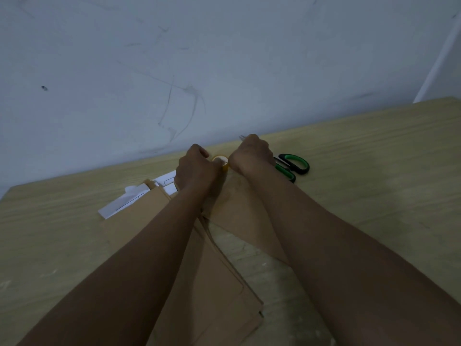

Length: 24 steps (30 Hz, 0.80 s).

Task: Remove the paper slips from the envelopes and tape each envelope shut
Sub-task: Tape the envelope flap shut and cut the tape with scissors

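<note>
Tape roll (220,161) (yellowish) between curled hands

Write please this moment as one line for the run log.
stage: taping | left hand: holds tape roll | right hand: curled beside roll, pulling tape likely | envelope: under hands | scissors: idle on table

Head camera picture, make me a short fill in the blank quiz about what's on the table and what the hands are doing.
1. The left hand holds a roll of ____.
2. The scissors beside the right hand have black and ____ handles.
3. The white paper slips lie to the ____ of the left arm.
4. The brown envelopes rest on a ____ table.

Missing words: tape; green; left; wooden
</note>
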Each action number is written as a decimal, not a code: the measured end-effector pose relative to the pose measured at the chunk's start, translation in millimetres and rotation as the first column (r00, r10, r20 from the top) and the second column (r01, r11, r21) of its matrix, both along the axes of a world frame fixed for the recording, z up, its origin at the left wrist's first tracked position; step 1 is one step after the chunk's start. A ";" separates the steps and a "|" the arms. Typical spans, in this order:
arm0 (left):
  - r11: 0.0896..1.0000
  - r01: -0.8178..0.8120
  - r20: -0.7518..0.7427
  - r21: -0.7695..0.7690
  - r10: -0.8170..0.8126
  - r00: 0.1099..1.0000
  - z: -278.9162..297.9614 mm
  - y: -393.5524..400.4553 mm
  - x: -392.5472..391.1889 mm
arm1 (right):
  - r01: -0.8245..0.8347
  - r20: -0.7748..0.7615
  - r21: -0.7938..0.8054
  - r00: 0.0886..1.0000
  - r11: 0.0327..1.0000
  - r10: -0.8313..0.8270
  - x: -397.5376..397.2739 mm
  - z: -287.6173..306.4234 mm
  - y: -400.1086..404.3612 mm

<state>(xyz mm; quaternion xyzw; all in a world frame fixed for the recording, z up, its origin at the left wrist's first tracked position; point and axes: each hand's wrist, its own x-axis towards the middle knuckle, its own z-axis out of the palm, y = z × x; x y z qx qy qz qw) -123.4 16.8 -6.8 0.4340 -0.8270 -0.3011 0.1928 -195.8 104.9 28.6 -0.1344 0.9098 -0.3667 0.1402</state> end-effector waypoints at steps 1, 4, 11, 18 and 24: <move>1.000 -0.002 -0.005 0.000 0.002 1.000 -0.4 1.1 0.2 | -0.003 -0.004 -0.003 1.000 1.000 0.003 -0.3 -1.6 1.3; 1.000 -0.009 -0.043 -0.004 0.009 0.999 1.0 6.7 3.3 | -0.021 -0.023 -0.031 1.000 0.999 0.021 3.6 -5.3 5.1; 0.987 0.088 -0.094 -0.131 -0.101 0.990 10.8 32.9 29.6 | -0.176 -0.163 0.027 0.970 0.984 0.178 8.7 0.3 36.2; 0.944 0.300 0.247 -0.139 -0.260 0.933 9.7 65.0 64.1 | -0.402 -0.064 0.500 0.867 0.767 0.495 14.8 3.9 84.3; 0.966 0.258 0.181 -0.005 -0.253 0.950 13.7 70.0 67.8 | -0.411 0.021 0.416 0.896 0.811 0.444 22.5 -3.6 86.2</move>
